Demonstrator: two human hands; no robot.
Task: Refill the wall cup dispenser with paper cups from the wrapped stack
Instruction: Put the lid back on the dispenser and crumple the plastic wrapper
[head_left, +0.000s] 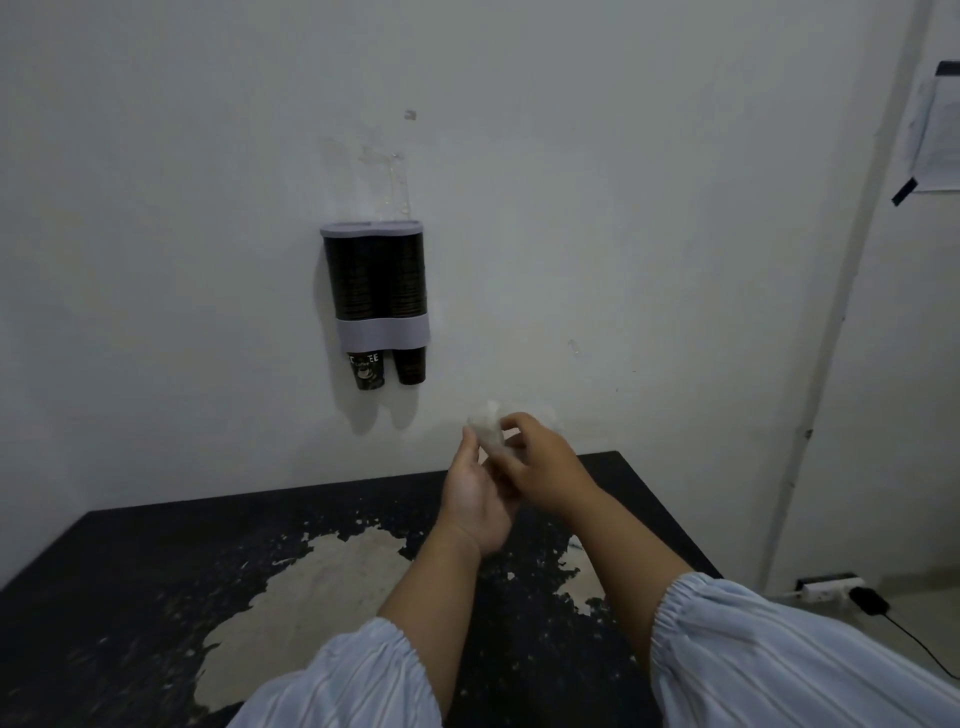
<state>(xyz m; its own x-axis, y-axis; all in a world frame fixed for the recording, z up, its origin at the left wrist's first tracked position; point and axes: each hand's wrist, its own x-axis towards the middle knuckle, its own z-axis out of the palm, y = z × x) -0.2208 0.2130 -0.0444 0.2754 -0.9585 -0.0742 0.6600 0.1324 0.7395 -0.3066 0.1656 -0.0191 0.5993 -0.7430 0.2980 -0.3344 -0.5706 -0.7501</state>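
Observation:
The wall cup dispenser (375, 291) hangs on the white wall, a clear twin tube with a grey lid and a grey band. Both tubes hold stacks of black paper cups, and one cup (368, 370) with "COFFEE" print and another (410, 365) stick out below the band. Below and right of it, over the table's far edge, my left hand (475, 499) and my right hand (540, 467) meet around a crumpled piece of clear plastic wrap (488, 423). Fingers of both hands pinch the wrap. No loose cup stack is in view.
A black table (156, 597) with large patches of worn-off paint stands against the wall. At the right are a wall conduit (852, 291), a taped paper notice (937, 130), and a power strip (831, 588) with a black plug and cable on the floor.

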